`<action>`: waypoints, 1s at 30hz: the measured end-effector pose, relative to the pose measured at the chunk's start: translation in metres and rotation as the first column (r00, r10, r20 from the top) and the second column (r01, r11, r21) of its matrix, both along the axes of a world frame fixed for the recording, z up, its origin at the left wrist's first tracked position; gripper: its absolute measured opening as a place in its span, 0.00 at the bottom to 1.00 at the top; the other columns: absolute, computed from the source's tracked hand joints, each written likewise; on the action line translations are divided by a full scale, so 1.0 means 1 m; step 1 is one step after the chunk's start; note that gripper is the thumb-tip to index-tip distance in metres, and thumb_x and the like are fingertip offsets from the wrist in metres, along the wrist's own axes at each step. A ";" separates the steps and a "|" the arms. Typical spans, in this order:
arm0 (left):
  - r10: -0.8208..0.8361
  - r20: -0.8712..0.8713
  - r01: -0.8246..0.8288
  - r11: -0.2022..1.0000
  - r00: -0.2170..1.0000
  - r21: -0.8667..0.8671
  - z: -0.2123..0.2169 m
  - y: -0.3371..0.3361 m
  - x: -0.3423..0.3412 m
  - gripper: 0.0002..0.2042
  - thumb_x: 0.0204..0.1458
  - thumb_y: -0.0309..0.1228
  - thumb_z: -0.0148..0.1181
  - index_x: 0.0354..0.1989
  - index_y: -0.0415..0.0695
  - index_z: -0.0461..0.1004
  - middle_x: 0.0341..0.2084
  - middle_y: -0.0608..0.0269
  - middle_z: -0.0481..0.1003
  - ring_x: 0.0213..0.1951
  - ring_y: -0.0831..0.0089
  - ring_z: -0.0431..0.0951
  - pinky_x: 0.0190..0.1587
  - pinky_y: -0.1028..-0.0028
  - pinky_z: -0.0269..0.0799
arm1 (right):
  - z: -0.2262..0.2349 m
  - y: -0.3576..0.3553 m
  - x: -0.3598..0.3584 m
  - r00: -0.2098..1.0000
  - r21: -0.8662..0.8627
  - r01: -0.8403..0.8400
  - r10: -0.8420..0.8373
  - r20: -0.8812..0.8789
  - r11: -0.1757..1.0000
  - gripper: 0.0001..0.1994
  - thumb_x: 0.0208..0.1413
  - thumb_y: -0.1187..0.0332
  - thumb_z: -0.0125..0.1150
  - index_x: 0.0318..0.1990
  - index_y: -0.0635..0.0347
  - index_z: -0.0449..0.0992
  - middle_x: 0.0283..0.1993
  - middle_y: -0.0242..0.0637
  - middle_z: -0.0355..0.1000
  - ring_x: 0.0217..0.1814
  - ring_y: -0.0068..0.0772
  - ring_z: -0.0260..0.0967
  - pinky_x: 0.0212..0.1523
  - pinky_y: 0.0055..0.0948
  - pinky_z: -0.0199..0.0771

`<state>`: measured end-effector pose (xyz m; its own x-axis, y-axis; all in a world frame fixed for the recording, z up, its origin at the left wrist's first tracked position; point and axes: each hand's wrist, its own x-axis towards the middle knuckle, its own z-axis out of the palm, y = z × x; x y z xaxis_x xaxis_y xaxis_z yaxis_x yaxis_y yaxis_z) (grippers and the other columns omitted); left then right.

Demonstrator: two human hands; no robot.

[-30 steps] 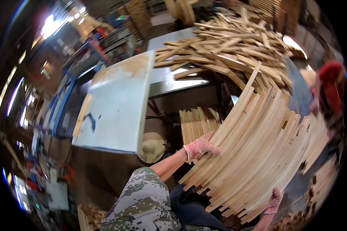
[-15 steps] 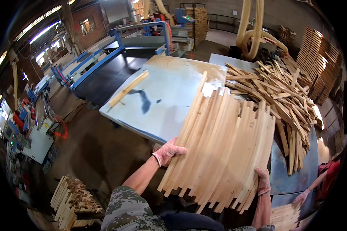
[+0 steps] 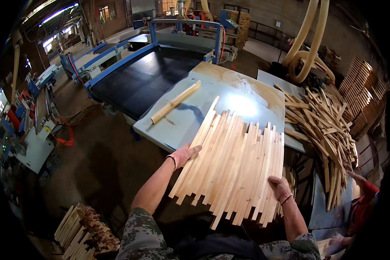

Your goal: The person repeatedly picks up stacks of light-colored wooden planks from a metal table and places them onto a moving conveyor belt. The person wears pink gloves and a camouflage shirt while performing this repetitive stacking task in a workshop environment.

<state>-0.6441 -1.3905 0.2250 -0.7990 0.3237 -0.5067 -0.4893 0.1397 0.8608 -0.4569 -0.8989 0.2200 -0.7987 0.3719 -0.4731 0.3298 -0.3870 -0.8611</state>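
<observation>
My left hand (image 3: 184,155), in a pinkish knit glove, is closed on the left edge of a wide row of wooden strips (image 3: 229,167) laid side by side. On the opposite edge my right hand (image 3: 280,189), gloved alike, grips the row with its fingers partly hidden. The strips' ends are staggered. Their far ends overlap the pale-topped table (image 3: 242,82), while the near ends stick out toward my body above the floor. Whether the strips rest on the table is hard to tell. A single wooden bar (image 3: 176,102) lies on the table to the left.
A jumbled heap of wood strips (image 3: 318,130) lies on the right. Beside it works another person in a red sleeve (image 3: 368,193). A machine with a black bed (image 3: 147,76) adjoins the table. Stacked strips (image 3: 84,234) stand low at left; hoses (image 3: 310,41) hang behind.
The row of strips has shifted left relative to the table, both hands still gripping its edges. My view has turned left, and the other person's arm has moved.
</observation>
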 end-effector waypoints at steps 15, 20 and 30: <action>-0.470 0.123 0.363 0.464 0.874 -0.808 0.083 -0.017 -0.188 0.41 0.67 0.67 0.48 0.78 0.48 0.65 0.71 0.47 0.72 0.69 0.51 0.73 0.68 0.53 0.71 | -0.005 -0.060 -0.133 0.992 0.044 0.108 -0.105 -0.069 0.993 0.30 0.52 0.75 0.71 0.64 0.67 0.68 0.45 0.43 0.79 0.43 0.38 0.79 0.56 0.41 0.85; -0.628 -0.407 -0.177 0.397 0.663 -0.901 0.087 -0.067 -0.232 0.38 0.65 0.62 0.56 0.74 0.44 0.70 0.67 0.45 0.74 0.68 0.52 0.75 0.69 0.55 0.69 | 0.002 -0.096 -0.187 0.991 0.059 0.130 -0.129 -0.024 0.990 0.37 0.52 0.76 0.69 0.71 0.67 0.64 0.49 0.46 0.78 0.47 0.41 0.80 0.58 0.43 0.86; -0.348 -0.451 -0.148 0.634 0.822 -0.759 0.021 -0.234 -0.355 0.43 0.62 0.63 0.57 0.81 0.51 0.61 0.66 0.41 0.73 0.68 0.46 0.74 0.69 0.53 0.70 | 0.006 -0.279 -0.343 0.992 0.026 0.110 -0.108 -0.071 0.994 0.38 0.52 0.76 0.70 0.72 0.65 0.63 0.55 0.48 0.76 0.52 0.44 0.79 0.58 0.45 0.84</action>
<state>-0.9986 -1.6240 0.2465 -0.9834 0.1329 -0.1236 0.0501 0.8533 0.5191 -0.7996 -1.1778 0.2260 -0.7831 0.4718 -0.4053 0.2263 -0.3908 -0.8922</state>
